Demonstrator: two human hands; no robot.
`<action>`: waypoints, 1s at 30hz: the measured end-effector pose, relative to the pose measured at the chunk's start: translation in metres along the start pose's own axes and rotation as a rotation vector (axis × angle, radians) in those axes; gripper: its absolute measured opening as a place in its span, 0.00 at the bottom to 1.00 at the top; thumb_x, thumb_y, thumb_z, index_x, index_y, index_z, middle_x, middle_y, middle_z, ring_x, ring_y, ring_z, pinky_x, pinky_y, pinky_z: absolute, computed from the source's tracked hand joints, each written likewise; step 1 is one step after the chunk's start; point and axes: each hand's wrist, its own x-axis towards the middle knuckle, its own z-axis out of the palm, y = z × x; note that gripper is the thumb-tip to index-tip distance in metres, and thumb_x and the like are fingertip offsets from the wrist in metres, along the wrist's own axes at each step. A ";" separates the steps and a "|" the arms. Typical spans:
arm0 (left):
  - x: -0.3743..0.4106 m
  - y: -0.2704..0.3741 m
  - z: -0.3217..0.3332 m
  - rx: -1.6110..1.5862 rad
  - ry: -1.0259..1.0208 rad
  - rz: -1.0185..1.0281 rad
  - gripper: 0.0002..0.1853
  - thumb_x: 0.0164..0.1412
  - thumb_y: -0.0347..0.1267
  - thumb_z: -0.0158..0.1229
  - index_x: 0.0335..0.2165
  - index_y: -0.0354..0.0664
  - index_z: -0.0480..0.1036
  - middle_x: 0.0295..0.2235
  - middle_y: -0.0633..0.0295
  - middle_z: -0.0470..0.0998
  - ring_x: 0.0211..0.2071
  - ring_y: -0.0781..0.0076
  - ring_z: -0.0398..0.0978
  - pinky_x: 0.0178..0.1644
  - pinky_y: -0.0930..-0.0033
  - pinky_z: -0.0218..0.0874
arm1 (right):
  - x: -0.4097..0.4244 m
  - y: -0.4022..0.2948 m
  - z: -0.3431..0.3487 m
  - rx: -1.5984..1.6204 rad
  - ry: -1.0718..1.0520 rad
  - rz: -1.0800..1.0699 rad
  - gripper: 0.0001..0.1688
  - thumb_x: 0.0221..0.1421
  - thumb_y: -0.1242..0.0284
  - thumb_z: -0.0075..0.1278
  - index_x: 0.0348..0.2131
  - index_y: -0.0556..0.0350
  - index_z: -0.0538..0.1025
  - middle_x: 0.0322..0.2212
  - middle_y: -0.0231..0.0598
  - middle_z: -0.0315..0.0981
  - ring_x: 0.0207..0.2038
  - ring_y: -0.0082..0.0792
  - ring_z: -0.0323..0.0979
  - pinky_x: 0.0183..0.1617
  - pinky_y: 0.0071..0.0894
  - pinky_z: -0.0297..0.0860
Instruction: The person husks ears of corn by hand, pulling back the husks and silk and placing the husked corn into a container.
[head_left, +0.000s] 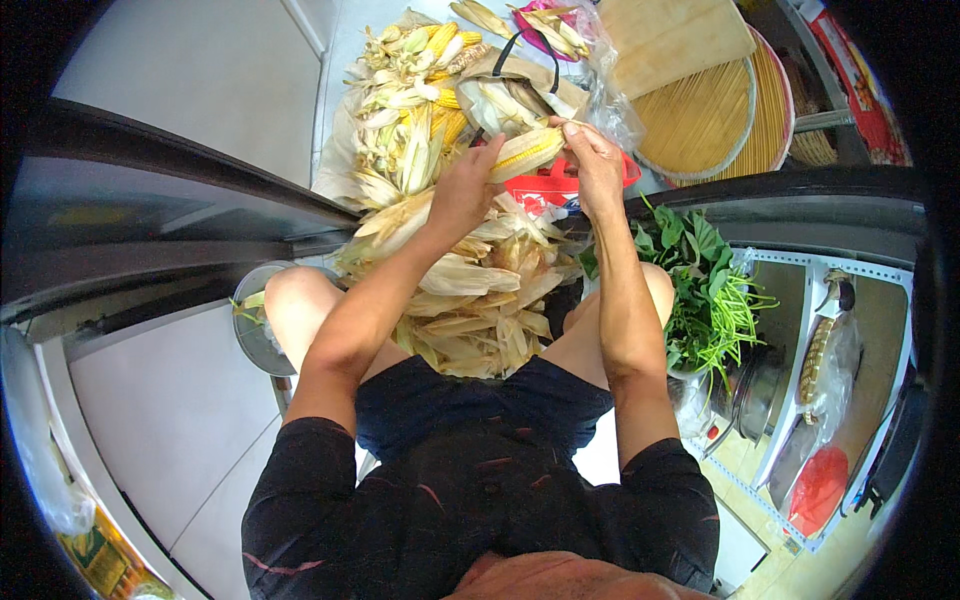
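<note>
Between my two hands is an ear of corn (527, 156), partly wrapped in dry husk, with a strip of yellow kernels showing. My left hand (466, 187) grips its lower end from the left. At the upper right tip, the thumb and fingers of my right hand (592, 157) pinch the husk. Dry corn husks (480, 300) are heaped below, between my knees. Beyond my left hand lies a pile of corn ears (412, 112), some with bare kernels and some still in pale husks. A red bag (544, 191) with white print is partly hidden behind the held ear.
A tan bag with black handles (517, 75) holds more husks. Round woven mats (697, 120) and a board (675, 41) lean at upper right. Leafy greens (697, 277) stand beside my right knee, near a white metal shelf (802, 360). A metal basin (259, 330) is by my left knee.
</note>
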 end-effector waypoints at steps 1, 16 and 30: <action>-0.001 -0.001 0.000 -0.003 0.000 -0.002 0.41 0.51 0.26 0.64 0.63 0.42 0.58 0.48 0.46 0.72 0.46 0.45 0.71 0.50 0.51 0.63 | -0.002 -0.003 -0.001 -0.068 0.039 0.049 0.20 0.65 0.61 0.49 0.45 0.60 0.79 0.38 0.34 0.78 0.35 0.23 0.75 0.38 0.21 0.69; 0.000 -0.025 0.040 -0.457 -0.138 -0.048 0.46 0.54 0.24 0.64 0.66 0.44 0.49 0.61 0.51 0.62 0.59 0.59 0.65 0.61 0.59 0.58 | -0.005 0.030 0.010 0.534 0.315 0.285 0.13 0.66 0.68 0.49 0.38 0.61 0.78 0.29 0.31 0.78 0.25 0.21 0.70 0.29 0.22 0.68; 0.009 0.014 -0.002 -1.052 0.028 -0.365 0.34 0.59 0.35 0.65 0.59 0.39 0.59 0.51 0.58 0.72 0.52 0.69 0.70 0.56 0.65 0.62 | -0.008 0.041 0.037 0.923 -0.003 0.412 0.16 0.69 0.67 0.41 0.49 0.59 0.69 0.45 0.40 0.75 0.48 0.34 0.74 0.54 0.36 0.71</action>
